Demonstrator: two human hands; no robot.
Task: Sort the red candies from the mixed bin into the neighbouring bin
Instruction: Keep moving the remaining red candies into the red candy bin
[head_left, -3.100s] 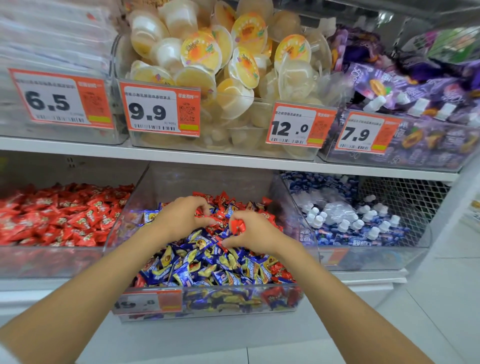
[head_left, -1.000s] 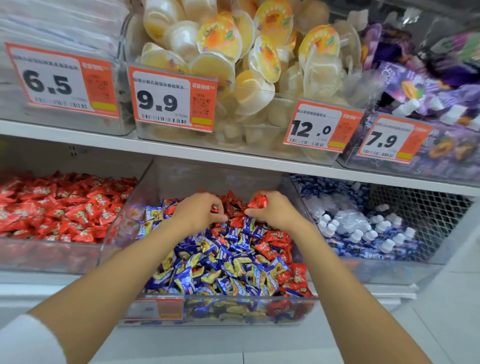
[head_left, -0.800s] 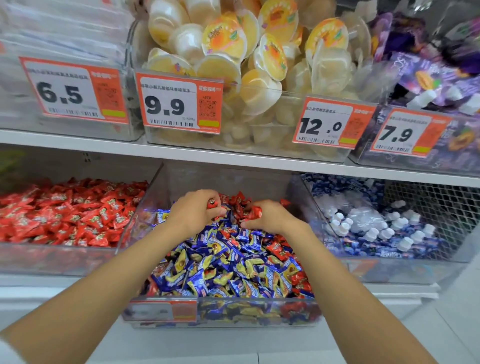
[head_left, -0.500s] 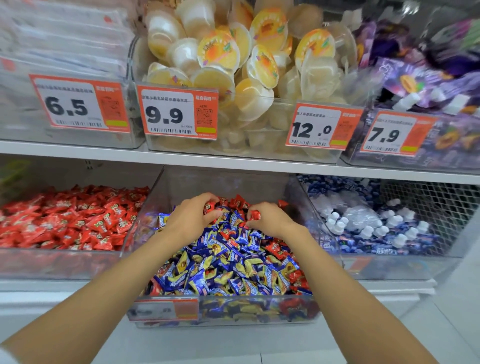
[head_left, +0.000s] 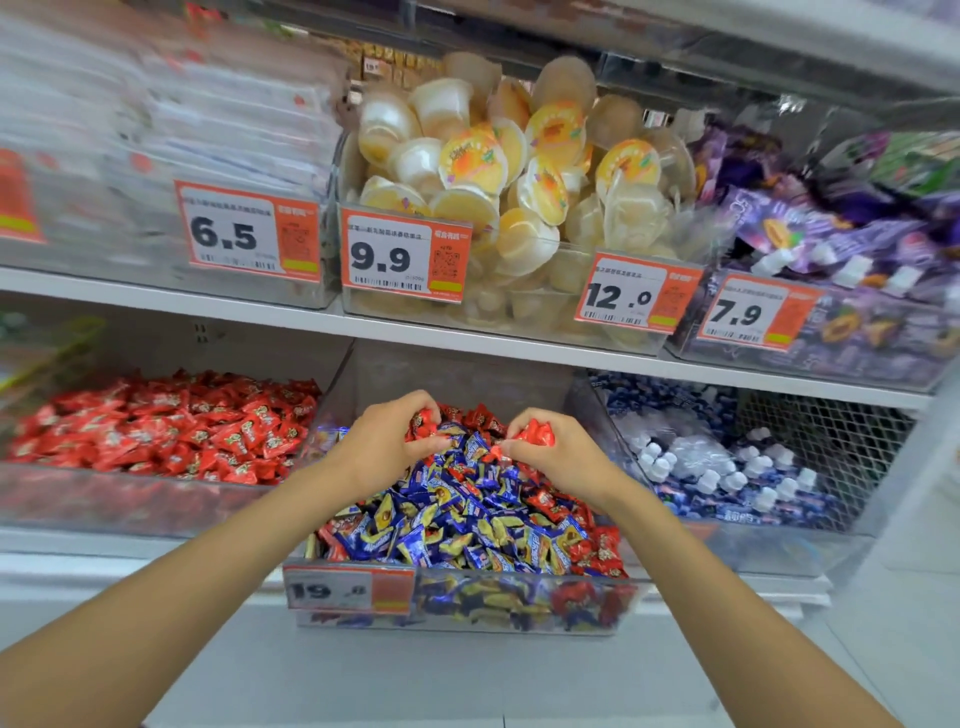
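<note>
- The left hand (head_left: 387, 447) is low over the rear half of the mixed bin (head_left: 467, 605), its fingers curled round a few red candies (head_left: 423, 423).
- The right hand (head_left: 558, 460) is just beside it with a narrow gap between them. Its fingers and thumb are bunched round a second bunch (head_left: 537, 432) of red wrappers.
- Both hands sit low on the heap, their undersides against the sweets beneath.
- The mixed bin is a clear box on the lower shelf (head_left: 156, 551), filled mostly with blue candies (head_left: 467, 514). More red ones lie along its right side and back edge.
- A price tag (head_left: 348, 590) reading 19 is fixed at the left of its front wall.
- The neighbouring bin (head_left: 130, 499), just beside the mixed bin on the left, holds a pile of only red wrapped sweets.
- On the right stands a third bin (head_left: 779, 535) holding blue packs with white caps.
- On the upper shelf (head_left: 467, 340), directly above, is a clear box of jelly cups (head_left: 498, 182) with tags reading 9.9 and 12.0.
</note>
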